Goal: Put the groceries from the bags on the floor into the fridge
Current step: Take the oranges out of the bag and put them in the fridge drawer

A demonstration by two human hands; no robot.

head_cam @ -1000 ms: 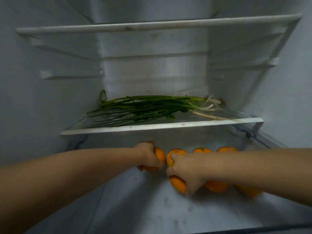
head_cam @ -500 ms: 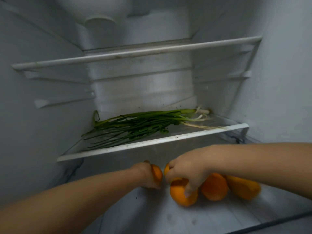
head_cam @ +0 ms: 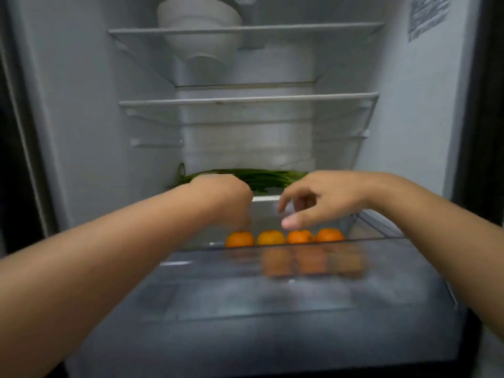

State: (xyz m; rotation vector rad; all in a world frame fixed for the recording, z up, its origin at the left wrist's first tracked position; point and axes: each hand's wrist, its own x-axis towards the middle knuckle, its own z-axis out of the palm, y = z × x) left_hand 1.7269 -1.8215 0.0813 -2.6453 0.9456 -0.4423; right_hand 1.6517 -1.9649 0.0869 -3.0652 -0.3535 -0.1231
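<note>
Hovering over oranges (head_cam: pixel 283 237) in the drawer (head_cam: pixel 300 271): right hand (head_cam: pixel 324 197) loosely spread, empty; left hand (head_cam: pixel 226 197) fingers hidden, cannot tell. Best lifting clear without nudging fruit.

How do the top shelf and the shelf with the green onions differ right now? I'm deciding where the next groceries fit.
The top shelf carries stacked white bowls on its left part; the green onion shelf carries green onions lying flat across it. The top shelf is in plain view, while the left hand and right hand cover most of the green onion shelf's front edge. Both are glass shelves with white front trim.
</note>
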